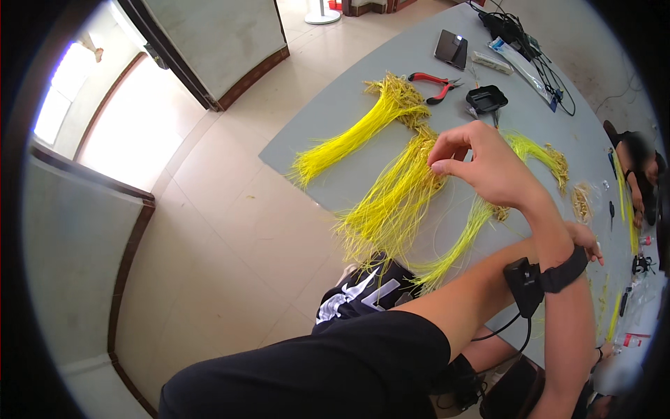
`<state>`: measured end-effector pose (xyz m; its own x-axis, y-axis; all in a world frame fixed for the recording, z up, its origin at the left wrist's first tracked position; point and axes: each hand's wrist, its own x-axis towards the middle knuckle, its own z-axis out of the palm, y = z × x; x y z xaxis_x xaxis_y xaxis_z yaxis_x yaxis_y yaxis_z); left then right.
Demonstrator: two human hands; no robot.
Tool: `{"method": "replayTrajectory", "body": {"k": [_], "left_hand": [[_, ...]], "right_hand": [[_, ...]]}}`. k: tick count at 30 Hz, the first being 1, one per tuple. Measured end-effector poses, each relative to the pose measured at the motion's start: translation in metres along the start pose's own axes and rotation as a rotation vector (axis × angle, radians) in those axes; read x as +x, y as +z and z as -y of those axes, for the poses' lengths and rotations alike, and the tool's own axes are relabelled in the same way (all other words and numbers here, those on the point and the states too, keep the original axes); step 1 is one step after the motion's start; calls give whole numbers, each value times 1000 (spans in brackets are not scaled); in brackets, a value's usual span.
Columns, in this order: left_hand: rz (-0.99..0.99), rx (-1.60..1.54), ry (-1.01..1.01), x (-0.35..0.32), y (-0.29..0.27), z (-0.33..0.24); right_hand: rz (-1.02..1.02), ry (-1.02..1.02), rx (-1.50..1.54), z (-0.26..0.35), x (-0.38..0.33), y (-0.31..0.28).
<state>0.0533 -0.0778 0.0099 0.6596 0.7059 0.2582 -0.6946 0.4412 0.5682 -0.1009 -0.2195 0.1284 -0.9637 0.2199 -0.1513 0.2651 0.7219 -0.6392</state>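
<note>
My right hand reaches up and to the left, thumb and forefinger pinched at the gold-coloured ends of the middle bundle of thin yellow strands. My left arm passes under the right forearm. Partly hidden behind it, my left hand has curled fingers; what they hold is too small to make out. Another yellow bundle lies farther left, its gold ends pointing away. Beside my right wrist are two paler yellow-green bundles, one near and one farther off. The near bundles' loose ends hang over the table edge.
Red-handled pliers, a black tray, a phone and dark cables lie at the far end of the grey table. A small gold heap is on the right. Other people sit along the right side.
</note>
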Motion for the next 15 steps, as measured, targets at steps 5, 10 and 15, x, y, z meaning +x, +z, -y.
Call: {"method": "replayTrajectory", "body": {"k": [5,10,15], "left_hand": [[-14,-18,8,-5,0,-1],[-23,-26,-6,0,0,-2],[-20,-48,-15,17,-5,-1]], "right_hand": [[2,-10,-26,-12,9,-3],[-78,8,-56,-11,3,-13],[-355,-18,-38,11,-51,-43]]}}
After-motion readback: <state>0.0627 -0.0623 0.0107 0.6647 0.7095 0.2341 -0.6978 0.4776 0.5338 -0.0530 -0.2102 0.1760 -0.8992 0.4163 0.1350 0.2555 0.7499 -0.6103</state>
